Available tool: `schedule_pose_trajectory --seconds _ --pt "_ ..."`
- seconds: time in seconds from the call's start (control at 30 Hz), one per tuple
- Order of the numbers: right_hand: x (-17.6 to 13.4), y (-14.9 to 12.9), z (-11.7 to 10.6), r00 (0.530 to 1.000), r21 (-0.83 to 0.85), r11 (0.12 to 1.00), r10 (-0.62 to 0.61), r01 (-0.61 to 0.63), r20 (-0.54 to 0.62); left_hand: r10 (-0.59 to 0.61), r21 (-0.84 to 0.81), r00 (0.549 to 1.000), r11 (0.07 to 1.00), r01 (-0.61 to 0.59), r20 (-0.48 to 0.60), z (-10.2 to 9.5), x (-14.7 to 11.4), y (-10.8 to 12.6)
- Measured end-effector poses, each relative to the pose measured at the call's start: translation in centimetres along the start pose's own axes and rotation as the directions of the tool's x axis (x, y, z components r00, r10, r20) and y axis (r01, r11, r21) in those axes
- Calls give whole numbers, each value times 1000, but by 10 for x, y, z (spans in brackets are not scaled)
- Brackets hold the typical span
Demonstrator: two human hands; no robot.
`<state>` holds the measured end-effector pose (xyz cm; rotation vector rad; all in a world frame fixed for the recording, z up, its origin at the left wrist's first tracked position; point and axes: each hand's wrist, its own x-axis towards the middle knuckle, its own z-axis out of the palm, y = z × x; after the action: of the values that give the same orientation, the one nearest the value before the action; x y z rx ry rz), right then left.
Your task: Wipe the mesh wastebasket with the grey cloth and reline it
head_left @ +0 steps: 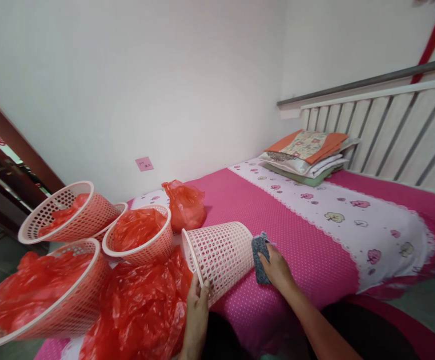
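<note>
A pale pink perforated plastic basket point(223, 255) lies on its side on the bed in front of me. Its open rim faces left and its base faces right. My left hand point(197, 300) grips the near part of the rim, thumb on the outer wall. My right hand point(276, 267) is closed on a grey-blue cloth point(261, 261) at the basket's base; whether the cloth presses on the base I cannot tell. Left of the basket, a crumpled red plastic bag point(142, 305) is spread over the bed, close to my left forearm.
Several pink baskets with red bags inside stand to the left, among them a large near basket point(78, 295) and a smaller basket point(153, 250). A knotted red bag point(185, 207) sits by the wall. Folded bedding point(307, 155) is stacked near the white headboard point(386, 130).
</note>
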<state>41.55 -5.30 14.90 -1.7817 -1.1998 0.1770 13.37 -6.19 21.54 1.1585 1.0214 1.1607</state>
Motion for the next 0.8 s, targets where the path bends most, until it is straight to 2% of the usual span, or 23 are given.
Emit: schedule_pose_trajectory --seconds 0.07,0.17,0.33,0.43,0.57,0.67,0.8 --pt "0 -3 -5 1000 8 1000 -19 19 -1 -42 -32 999 999 42 -24 1 1 1" --pt "0 -13 -12 998 35 998 -61 61 -6 -51 -27 999 998 51 1 -2 -2 -5" --pt "-12 -63 -15 975 154 963 -216 221 -49 -42 -39 997 998 45 59 -4 -13 -14" --pt "-35 -107 -9 943 189 929 -330 317 37 -41 -44 993 998 46 113 -4 -19 -17" --pt "-74 -155 0 867 200 887 -454 417 204 -22 -15 988 1000 25 153 -7 -25 -18" --pt "-89 -172 4 838 161 872 -489 462 242 -6 28 986 1000 1 168 -11 -27 -17" --pt "-85 -179 6 838 94 879 -475 468 268 -8 55 988 999 -1 154 -11 -25 -22"
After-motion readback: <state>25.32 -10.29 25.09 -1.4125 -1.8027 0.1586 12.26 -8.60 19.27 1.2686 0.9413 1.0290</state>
